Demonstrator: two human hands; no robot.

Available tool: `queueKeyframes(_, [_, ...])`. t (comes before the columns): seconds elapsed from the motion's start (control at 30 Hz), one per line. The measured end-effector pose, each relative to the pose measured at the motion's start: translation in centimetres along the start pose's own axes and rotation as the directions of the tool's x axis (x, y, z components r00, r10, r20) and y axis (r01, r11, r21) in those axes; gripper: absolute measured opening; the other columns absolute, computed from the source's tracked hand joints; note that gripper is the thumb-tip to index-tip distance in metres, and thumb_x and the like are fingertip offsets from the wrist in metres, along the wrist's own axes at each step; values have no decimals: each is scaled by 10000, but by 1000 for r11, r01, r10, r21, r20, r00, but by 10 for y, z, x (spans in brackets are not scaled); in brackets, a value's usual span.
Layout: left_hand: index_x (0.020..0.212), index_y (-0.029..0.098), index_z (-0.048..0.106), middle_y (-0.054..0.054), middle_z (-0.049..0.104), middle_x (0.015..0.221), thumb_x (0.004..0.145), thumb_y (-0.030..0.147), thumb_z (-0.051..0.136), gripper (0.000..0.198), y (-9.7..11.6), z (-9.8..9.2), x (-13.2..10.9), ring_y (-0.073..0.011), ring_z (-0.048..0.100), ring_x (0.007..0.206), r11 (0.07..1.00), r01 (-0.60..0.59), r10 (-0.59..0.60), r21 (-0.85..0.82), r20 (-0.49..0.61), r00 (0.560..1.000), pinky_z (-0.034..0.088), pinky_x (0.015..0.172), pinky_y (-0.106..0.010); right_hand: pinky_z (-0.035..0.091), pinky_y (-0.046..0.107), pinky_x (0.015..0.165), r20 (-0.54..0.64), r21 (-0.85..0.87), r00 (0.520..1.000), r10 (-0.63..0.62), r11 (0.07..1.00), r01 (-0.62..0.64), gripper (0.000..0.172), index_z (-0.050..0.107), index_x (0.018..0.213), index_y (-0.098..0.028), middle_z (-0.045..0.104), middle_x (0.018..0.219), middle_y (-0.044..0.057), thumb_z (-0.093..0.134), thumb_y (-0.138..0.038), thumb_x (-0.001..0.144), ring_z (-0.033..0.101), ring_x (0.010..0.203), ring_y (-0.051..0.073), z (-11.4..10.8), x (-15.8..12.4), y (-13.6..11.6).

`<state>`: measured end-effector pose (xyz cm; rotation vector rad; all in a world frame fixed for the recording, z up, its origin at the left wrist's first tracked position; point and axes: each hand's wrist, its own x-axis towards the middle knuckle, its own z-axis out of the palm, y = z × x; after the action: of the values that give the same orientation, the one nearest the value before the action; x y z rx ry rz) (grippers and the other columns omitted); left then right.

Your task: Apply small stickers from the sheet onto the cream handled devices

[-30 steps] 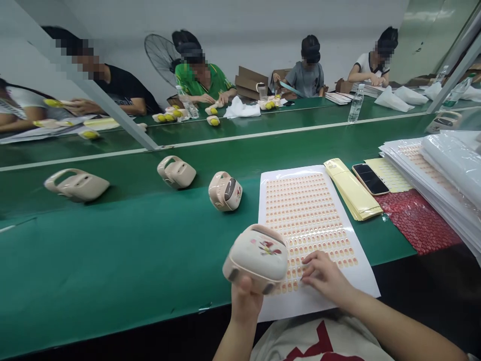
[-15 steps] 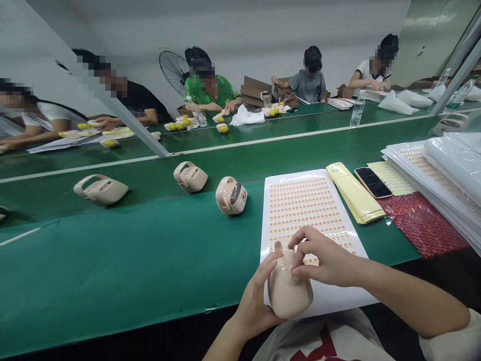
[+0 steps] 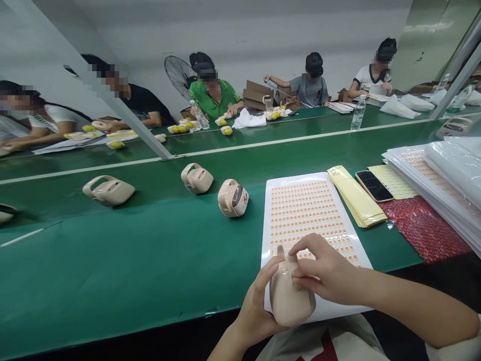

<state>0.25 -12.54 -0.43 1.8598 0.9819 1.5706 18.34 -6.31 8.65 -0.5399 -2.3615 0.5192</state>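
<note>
A beige rounded plastic device with a loop handle (image 3: 291, 303) is held over the near end of a sticker sheet (image 3: 300, 203). My left hand (image 3: 257, 306) wraps round its left side and underside, thumb near the handle. My right hand (image 3: 325, 268) has its fingers bent and closed at the handle's right side, thumb and fingertips pressed against the device. Whether a small sticker lies under those fingertips cannot be made out. The white sheet carries rows of small orange-and-white stickers.
Similar beige devices (image 3: 233, 198) stand on the green table (image 3: 150, 260). Right of the sheet lie yellow backing strips (image 3: 355, 198), a phone (image 3: 374, 186), red wrapping (image 3: 426, 228) and stacked sheets (image 3: 432, 175). A bottle (image 3: 358, 114) stands farther back. Several co-workers sit opposite.
The view has shifted slightly. Both hands keep hold of the device in nearly the same pose, and my right fingers have moved a little on the handle. One co-worker opposite has raised an arm.
</note>
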Motion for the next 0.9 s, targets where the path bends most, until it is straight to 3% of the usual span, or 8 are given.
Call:
queueKeyframes(0.1, [1329,321,386,-127,521,1294,427,128,828,1023,0,0,-2,-376,517,1134,999,35,-34,18,-32,999,427,928,-527,446,464,847,-31,-96,999,28,995,-31,201,634,1011,-272,536,1190,99,580,-291,819,537,1009,269,5,-8,4])
queueKeyframes(0.17, [1348,310,345,-135,500,1311,457,180,835,1025,2,-1,0,-371,490,1166,998,19,-19,54,-7,1000,409,951,-536,392,509,934,55,-11,980,190,982,-190,541,449,1289,-284,360,1381,123,615,-391,785,425,1186,322,8,-11,8])
queueKeyframes(0.23, [1370,291,283,-156,473,1325,517,224,820,1010,4,-2,3,-360,466,1193,994,-44,38,104,58,998,414,952,-531,351,501,995,207,167,925,319,920,-354,740,261,1396,-249,234,1445,132,612,-428,769,286,1297,318,11,-11,12])
queueKeyframes(0.33, [1372,255,242,-192,454,1316,591,257,783,950,5,-3,7,-347,477,1184,968,-157,140,194,98,985,461,909,-497,345,438,1027,301,442,891,341,778,-447,635,281,1364,-227,312,1390,112,540,-382,806,313,1288,248,19,-7,16])
queueKeyframes(0.43, [1362,227,238,-214,460,1290,630,245,750,893,2,-4,8,-346,489,1170,940,-206,190,273,84,978,469,893,-498,280,426,1072,207,558,924,323,736,-382,491,352,1304,-227,361,1355,97,480,-339,844,319,1283,217,31,-5,17])
queueKeyframes(0.53, [1359,208,234,-227,464,1277,647,225,725,866,-4,-4,4,-352,489,1168,930,-191,180,315,63,982,467,888,-508,225,421,1101,151,572,938,312,746,-341,433,368,1297,-236,339,1396,87,444,-324,880,271,1320,204,41,-6,19])
queueKeyframes(0.77, [1369,226,211,-215,437,1301,648,260,721,884,-8,-3,1,-349,475,1182,948,-132,126,290,40,991,441,919,-518,270,425,1086,93,574,936,338,750,-328,351,443,1256,-246,401,1376,78,361,-337,927,334,1294,196,49,-3,27])
queueKeyframes(0.9, [1402,250,158,-210,405,1344,653,266,722,938,-12,-1,-2,-362,442,1211,959,-72,71,276,13,997,410,944,-530,329,440,1052,72,534,955,287,797,-280,393,426,1252,-222,398,1363,112,471,-317,873,353,1282,219,45,3,26])
